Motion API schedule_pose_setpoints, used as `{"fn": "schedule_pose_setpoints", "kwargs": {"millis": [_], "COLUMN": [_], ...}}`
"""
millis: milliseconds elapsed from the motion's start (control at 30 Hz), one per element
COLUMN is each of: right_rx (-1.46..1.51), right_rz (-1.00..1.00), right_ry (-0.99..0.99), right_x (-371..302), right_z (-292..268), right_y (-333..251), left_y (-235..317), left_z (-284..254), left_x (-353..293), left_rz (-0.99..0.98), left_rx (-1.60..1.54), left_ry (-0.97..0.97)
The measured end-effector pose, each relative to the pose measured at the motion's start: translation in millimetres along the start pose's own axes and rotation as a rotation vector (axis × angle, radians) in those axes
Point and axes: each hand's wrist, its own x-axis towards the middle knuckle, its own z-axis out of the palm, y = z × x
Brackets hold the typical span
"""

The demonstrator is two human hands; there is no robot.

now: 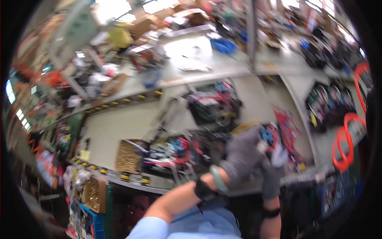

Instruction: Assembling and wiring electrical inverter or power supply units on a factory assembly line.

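Both my hands wear grey gloves and are close together over the near edge of the workbench (pixel 127 115), smeared by motion. My left hand (pixel 244 153) has its fingers curled, with a small pale piece (pixel 261 147) at the fingertips that I cannot make out. Lower and to the right, my right hand (pixel 271 181) is upright, its fingers blurred and partly hidden. A whitish, bag-like piece (pixel 279 156) shows just above it. Beyond my hands lie blue parts (pixel 269 135) and a tangle of pink-red wires or straps (pixel 287 129).
A black tray of mixed coloured parts (pixel 213 99) stands mid-bench, with another pile (pixel 171 153) nearer left. Beside that sits a cardboard box of brass-coloured pieces (pixel 128 156). Orange coiled hose (pixel 345 143) hangs at right. A metal post (pixel 251 36) rises behind.
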Motion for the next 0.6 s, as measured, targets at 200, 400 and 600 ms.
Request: {"fn": "schedule_pose_setpoints", "kwargs": {"millis": [200, 400, 600], "right_rx": [0.119, 0.468, 0.403], "right_rz": [0.133, 0.432, 0.403], "right_ry": [-0.084, -0.367, -0.295], "right_x": [-15, -15, -12], "right_z": [-29, -41, -36], "right_y": [1, 8, 9], "left_y": [9, 1, 0], "left_z": [-5, 0, 1], "left_x": [11, 15, 9], "left_rz": [-0.115, -0.184, -0.087], "left_rx": [0.157, 0.051, 0.163], "left_ry": [-0.074, -0.156, -0.096]}}
